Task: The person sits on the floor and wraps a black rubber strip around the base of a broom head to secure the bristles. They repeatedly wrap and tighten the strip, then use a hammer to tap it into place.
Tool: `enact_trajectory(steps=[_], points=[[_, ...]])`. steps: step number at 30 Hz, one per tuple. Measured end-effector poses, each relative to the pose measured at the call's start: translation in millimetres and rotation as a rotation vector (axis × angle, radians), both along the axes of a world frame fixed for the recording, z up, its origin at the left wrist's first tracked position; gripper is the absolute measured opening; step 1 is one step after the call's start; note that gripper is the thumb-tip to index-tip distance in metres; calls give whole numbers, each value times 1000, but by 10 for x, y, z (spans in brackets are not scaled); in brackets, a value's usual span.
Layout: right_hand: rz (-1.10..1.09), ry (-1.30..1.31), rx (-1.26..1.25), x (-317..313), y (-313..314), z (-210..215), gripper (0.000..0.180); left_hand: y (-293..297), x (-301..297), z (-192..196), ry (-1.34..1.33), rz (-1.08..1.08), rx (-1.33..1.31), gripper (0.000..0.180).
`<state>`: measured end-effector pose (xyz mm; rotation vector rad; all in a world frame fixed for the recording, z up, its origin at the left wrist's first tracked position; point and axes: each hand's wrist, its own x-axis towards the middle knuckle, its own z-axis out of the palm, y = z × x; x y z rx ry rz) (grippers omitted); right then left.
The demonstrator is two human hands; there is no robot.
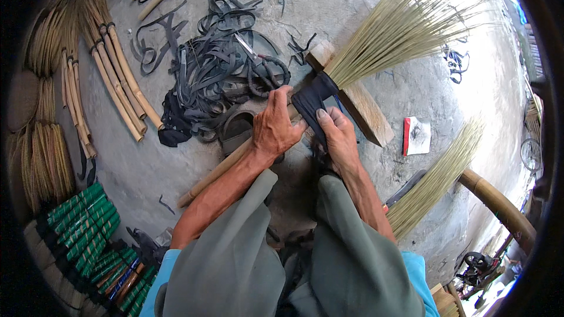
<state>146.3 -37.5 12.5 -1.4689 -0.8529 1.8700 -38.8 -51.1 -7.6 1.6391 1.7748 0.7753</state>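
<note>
Where the broom [351, 63] slants away ahead and rightward, I have the left hand [275, 124] clasped round its handle [218, 172] and the right hand [338, 135], nearer the straw, pinching the black strip [311, 101] wrapped below it.

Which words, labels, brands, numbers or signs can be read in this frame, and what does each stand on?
No readable text anywhere.
Flat red-and-white rectangular packet: any print is too small and blurred to read.
Shiny green striped cylinders: bands show, but no legible letters.
Black fabric strip around the pale straw broom: no lettering visible.
</note>
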Motion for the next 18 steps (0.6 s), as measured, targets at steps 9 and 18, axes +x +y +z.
enact_trajectory(steps=[9,18], points=[[-123,86,64,126,-6,163,21,-54,-109,-138,-48,-53,446,23],[-35,-155,284,31,29,-388,36,-8,-157,-168,-103,7,359,13]])
